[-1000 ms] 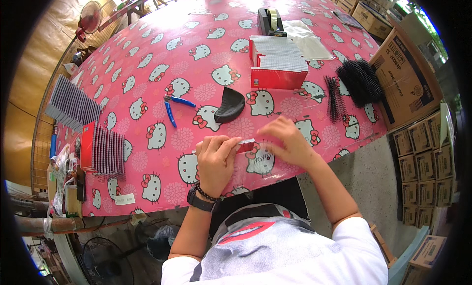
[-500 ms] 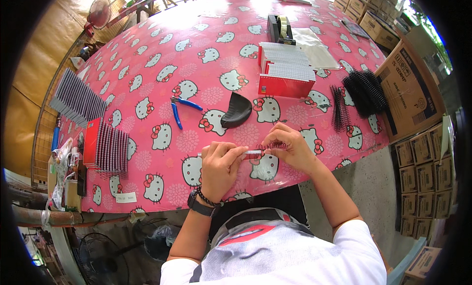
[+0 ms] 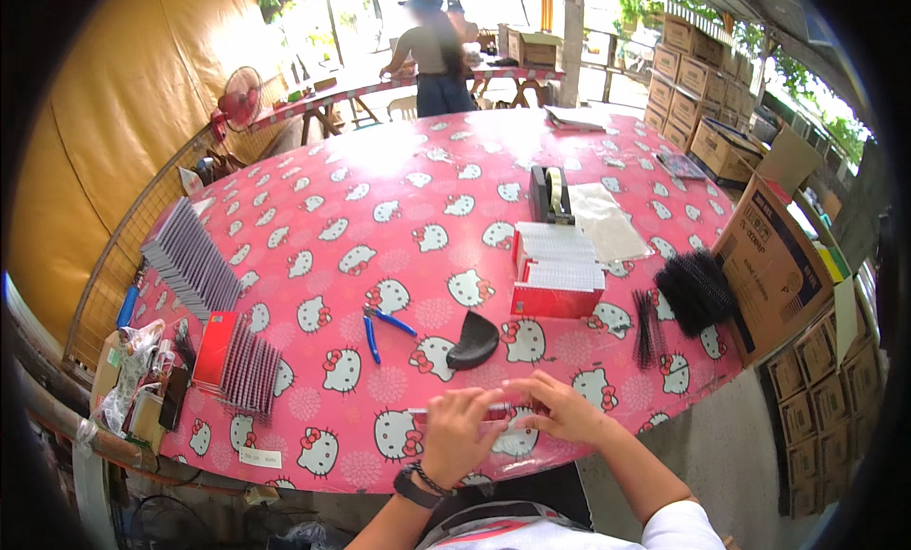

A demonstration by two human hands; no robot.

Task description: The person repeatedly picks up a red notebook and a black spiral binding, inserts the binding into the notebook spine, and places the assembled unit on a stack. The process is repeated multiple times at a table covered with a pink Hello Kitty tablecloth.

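A small spiral notebook [image 3: 497, 412] lies at the table's near edge, mostly covered by my hands. My left hand [image 3: 459, 434] is closed on it from the left, fingers stretched over the top. At its right end my right hand [image 3: 562, 411] grips with curved fingers, the thumb lower and the index fingertip close to my left fingers. The coil is hidden here. Just beyond are a black half-round piece [image 3: 473, 341] and blue-handled pliers [image 3: 381, 334], lying with handles spread.
Red-covered notebooks [image 3: 558, 303] stand stacked beyond, near a tape dispenser [image 3: 550, 197]. Black coils [image 3: 695, 294] lie by a cardboard box [image 3: 773, 265] at right. Left are more notebook stacks [image 3: 195, 261] and a paper slip [image 3: 260, 457]. A person [image 3: 438, 56] stands at a far table.
My view has tilted up, bringing the far table and a person into sight. The dark red coil seen between my right fingers is out of sight, and my hands are closer together.
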